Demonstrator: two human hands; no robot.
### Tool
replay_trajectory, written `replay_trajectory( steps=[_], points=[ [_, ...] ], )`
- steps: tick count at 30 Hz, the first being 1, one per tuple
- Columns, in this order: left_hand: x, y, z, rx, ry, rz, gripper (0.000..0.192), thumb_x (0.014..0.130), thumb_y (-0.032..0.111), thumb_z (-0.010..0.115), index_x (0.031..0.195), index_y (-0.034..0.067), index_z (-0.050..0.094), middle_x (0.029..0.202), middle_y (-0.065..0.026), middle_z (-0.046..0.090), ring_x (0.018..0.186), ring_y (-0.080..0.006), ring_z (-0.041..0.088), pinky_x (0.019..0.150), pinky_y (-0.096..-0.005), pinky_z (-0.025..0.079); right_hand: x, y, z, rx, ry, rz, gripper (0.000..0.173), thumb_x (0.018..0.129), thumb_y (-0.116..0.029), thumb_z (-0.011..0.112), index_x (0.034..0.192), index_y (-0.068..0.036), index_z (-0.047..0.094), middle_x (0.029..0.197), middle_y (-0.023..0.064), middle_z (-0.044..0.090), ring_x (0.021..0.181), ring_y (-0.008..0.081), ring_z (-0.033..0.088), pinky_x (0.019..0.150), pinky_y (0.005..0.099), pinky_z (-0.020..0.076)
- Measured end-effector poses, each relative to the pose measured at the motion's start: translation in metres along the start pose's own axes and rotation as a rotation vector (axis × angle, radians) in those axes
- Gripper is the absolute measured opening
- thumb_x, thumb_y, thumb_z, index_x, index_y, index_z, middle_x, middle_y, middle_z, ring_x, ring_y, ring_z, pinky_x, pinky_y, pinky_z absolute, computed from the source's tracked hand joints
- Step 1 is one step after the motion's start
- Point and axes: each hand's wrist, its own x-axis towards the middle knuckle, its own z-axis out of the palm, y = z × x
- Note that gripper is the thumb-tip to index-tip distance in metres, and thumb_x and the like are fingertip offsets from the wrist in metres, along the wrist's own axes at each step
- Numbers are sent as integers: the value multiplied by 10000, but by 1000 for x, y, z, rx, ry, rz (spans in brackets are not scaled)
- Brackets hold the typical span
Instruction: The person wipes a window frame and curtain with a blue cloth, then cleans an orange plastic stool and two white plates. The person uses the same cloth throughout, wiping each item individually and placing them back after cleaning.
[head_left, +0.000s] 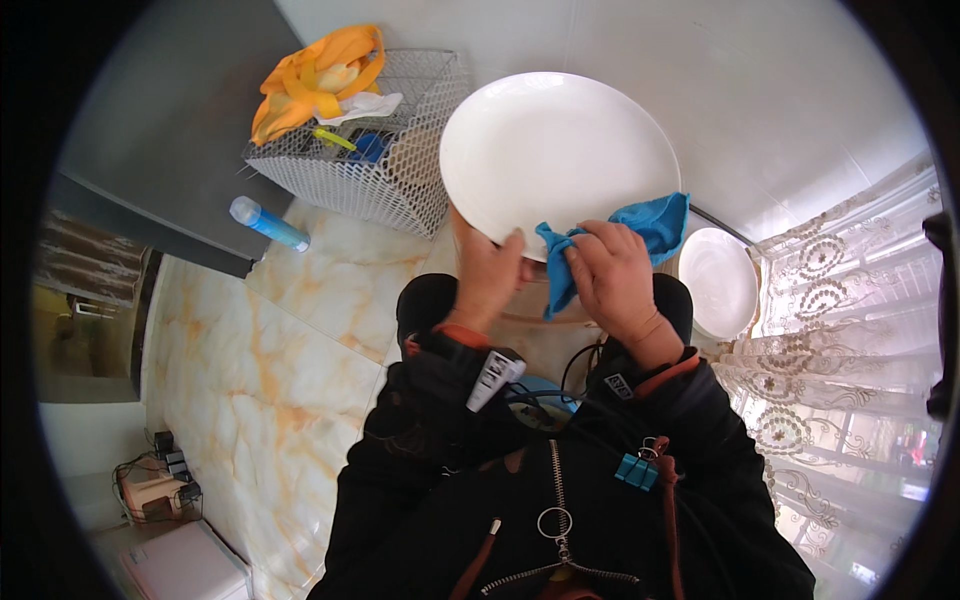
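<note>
A large white oval plate is held tilted in front of me, its smooth inner face towards the camera. My left hand grips its near left rim, the thumb over the edge and the other fingers partly hidden underneath. Bunched in my right hand is a blue cloth, at the plate's near right rim. One end of the cloth hangs down between my hands, and another spreads over the rim. Just right of my right knee stands a second white oval dish.
A wire mesh basket stands ahead on the left, an orange cloth bag draped over it. A blue cylindrical bottle is on the marble-patterned floor. Lace curtains hang at right. Black cables run between my knees.
</note>
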Motion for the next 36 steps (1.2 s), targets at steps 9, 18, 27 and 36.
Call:
replay_trajectory(
  steps=[9,18,27,36],
  points=[
    [19,10,-11,216,98,-14,401,914,147,619,1246,-16,464,792,-101,613,460,-115,534,391,-248,430,4,27,-10,-110,52,42,91,815,-140,667,830,-64,620,995,115,639,927,327,593,840,443,452],
    [22,13,-23,135,45,6,233,874,96,605,1074,7,526,754,-59,582,482,-86,486,383,-234,354,3,35,-20,-84,37,-8,80,803,-128,659,848,-69,628,978,96,632,937,316,590,844,439,451],
    [2,9,0,1018,451,894,383,882,148,644,1199,-10,499,960,-133,656,947,-281,624,963,-453,401,-4,-5,6,5,65,29,126,791,-128,666,883,-52,627,1027,143,611,954,349,580,859,453,451],
    [-10,-2,3,1089,-82,894,189,937,212,566,1013,66,659,1072,-55,669,1040,-251,597,1086,-486,296,7,62,-29,-214,11,30,92,817,-149,639,863,-69,641,1047,133,645,986,327,595,884,447,446]
  ],
)
